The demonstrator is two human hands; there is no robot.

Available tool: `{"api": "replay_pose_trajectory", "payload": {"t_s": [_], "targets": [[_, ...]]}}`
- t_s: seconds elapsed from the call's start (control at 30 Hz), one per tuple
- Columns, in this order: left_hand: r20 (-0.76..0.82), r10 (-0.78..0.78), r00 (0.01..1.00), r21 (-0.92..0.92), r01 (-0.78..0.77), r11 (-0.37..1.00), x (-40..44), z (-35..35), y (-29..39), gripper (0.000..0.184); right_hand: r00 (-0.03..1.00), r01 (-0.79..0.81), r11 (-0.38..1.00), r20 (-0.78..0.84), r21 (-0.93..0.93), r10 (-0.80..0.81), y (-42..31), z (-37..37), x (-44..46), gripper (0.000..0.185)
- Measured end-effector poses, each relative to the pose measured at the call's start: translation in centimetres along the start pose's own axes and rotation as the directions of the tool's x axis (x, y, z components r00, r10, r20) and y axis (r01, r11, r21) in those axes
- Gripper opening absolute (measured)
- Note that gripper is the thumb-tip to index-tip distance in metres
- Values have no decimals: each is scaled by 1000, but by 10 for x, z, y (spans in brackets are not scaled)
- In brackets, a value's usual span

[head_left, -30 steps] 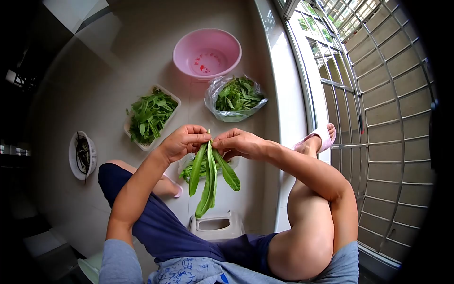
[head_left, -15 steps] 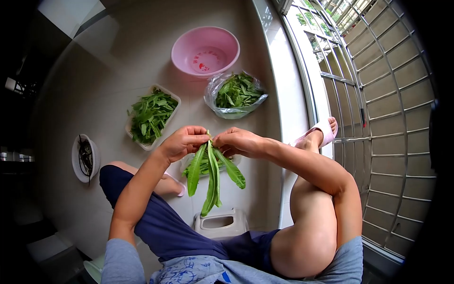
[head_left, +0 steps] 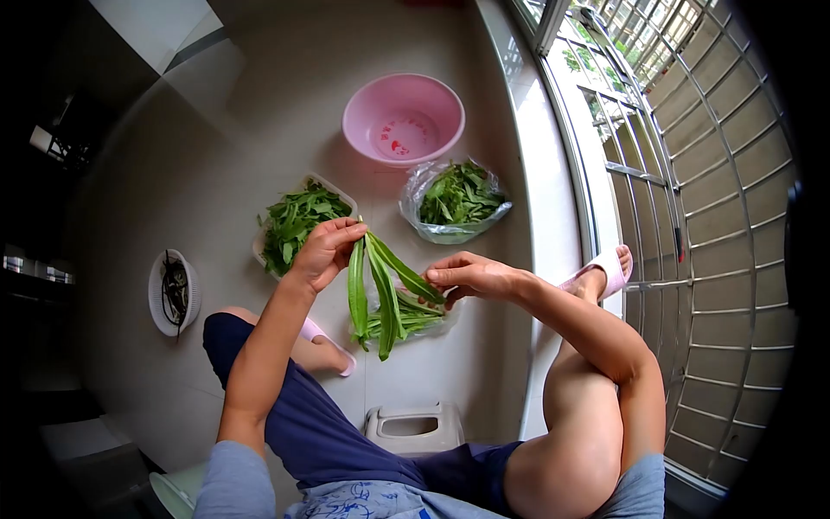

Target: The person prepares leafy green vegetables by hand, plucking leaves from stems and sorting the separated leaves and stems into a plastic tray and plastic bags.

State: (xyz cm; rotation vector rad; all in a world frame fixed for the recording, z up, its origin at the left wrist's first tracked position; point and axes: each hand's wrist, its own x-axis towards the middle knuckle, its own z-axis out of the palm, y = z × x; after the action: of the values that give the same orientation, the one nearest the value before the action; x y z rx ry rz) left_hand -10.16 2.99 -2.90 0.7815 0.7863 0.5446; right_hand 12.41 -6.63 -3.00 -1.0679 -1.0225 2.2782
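Observation:
My left hand point(head_left: 327, 253) is closed in a pinch on the stem end of a leafy green sprig point(head_left: 383, 290), whose long narrow leaves hang down and spread to the right. My right hand point(head_left: 474, 277) has its fingers pinched at the tip of the rightmost leaf. Below the sprig, more long green leaves point(head_left: 411, 321) lie on clear plastic on the floor. A pile of leafy greens point(head_left: 298, 223) fills a white tray point(head_left: 333, 183) just beyond my left hand. Past my right hand sits a clear plastic bag point(head_left: 421, 227) holding more greens point(head_left: 458, 197).
A pink basin point(head_left: 403, 121) stands farther off on the tiled floor. At left is a white basket point(head_left: 173, 292) with dark strands in it. A plastic stool point(head_left: 415, 426) lies close to my legs. Along the right run a ledge and window bars point(head_left: 692, 259).
My right hand has moved from the stem end, beside my left hand, down and right to the tip of a leaf. My left hand still holds the stem. The view has shifted slightly.

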Motion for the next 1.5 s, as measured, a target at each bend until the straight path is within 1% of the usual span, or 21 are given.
{"api": "replay_pose_trajectory", "payload": {"t_s": [0.03, 0.07, 0.17, 0.2, 0.33, 0.5, 0.57, 0.67, 0.7, 0.77, 0.93, 1.03, 1.1, 1.13, 1.27, 1.3, 1.33, 1.37, 1.43, 1.47, 1.5], "targets": [[-5, 13, 1000, 3, -13, 1000, 0, -1, 2, 7, 1000, -15, 999, -27, -36, 14, -1, -2, 0, 39], [-19, 14, 1000, 8, -14, 1000, 0, -2, 2, 7, 996, -4, 1000, -89, -25, 1, 1, -1, 1, 34], [-28, 29, 999, 15, -29, 999, 1, -5, 2, 7, 999, -46, 998, 1, -39, 46, 0, -3, 0, 31], [-31, 29, 999, 25, -28, 999, 1, -5, 1, 7, 999, -50, 998, -6, 32, 50, 1, -1, 1, 24], [-48, 37, 998, 36, -35, 999, -2, -1, 3, 7, 999, -41, 999, -3, 27, 41, 5, -4, 5, 15], [-66, 64, 996, 37, -61, 997, -3, 1, 2, 7, 986, -28, 998, -161, 57, 37, 7, -7, 6, 11], [-99, 120, 988, 26, -118, 993, -3, 3, 1, 7, 983, -15, 999, -185, 52, 24, 6, -8, 7, 11], [-110, 160, 981, -5, -162, 987, -1, 3, -1, 6, 925, 105, 980, -379, 168, -34, 6, -13, 11, 9], [-113, 166, 980, -4, -168, 986, -1, 3, -2, 6, 926, 106, 981, -376, 163, -38, 5, -13, 11, 9], [-104, 153, 983, -53, -159, 986, 0, 5, -3, 4, 882, 175, 962, -467, 211, -58, 4, -15, 11, 9], [-112, 166, 980, -50, -172, 984, 0, 9, -7, 4, 844, 228, 947, -532, 228, -75, 0, -15, 11, 8], [-138, 208, 968, 15, -208, 978, -2, 16, -8, 4, 813, 222, 943, -580, 246, -40, -2, -15, 13, 8], [-90, 386, 918, 237, -357, 904, -3, 20, -10, 5, 806, 216, 937, -591, 276, -12, -2, -18, 14, 8], [-77, 419, 905, 269, -386, 882, -4, 23, -10, 5, 802, 221, 932, -597, 286, -7, -2, -19, 14, 8], [-67, 448, 892, 325, -405, 855, -8, 29, -11, 5, 796, 217, 926, -605, 308, 15, -2, -21, 14, 8], [-75, 485, 871, 390, -422, 818, -9, 32, -11, 5, 796, 215, 926, -605, 312, 19, -3, -20, 14, 8], [-77, 521, 850, 452, -436, 778, -10, 35, -10, 5, 813, 211, 917, -581, 338, 27, -2, -21, 15, 9], [-69, 520, 851, 444, -440, 780, -12, 37, -9, 5, 836, 207, 910, -548, 359, 26, -1, -25, 15, 11], [150, 648, 747, 698, -544, 466, -17, 39, -7, 6, 836, 184, 915, -547, 359, 46, -2, -24, 14, 12], [211, 668, 714, 714, -579, 393, -20, 42, -5, 6, 831, 187, 915, -554, 359, 47, -3, -24, 14, 12], [215, 666, 714, 708, -584, 397, -21, 44, -5, 6, 830, 175, 919, -554, 354, 55, -3, -22, 14, 11]]}}
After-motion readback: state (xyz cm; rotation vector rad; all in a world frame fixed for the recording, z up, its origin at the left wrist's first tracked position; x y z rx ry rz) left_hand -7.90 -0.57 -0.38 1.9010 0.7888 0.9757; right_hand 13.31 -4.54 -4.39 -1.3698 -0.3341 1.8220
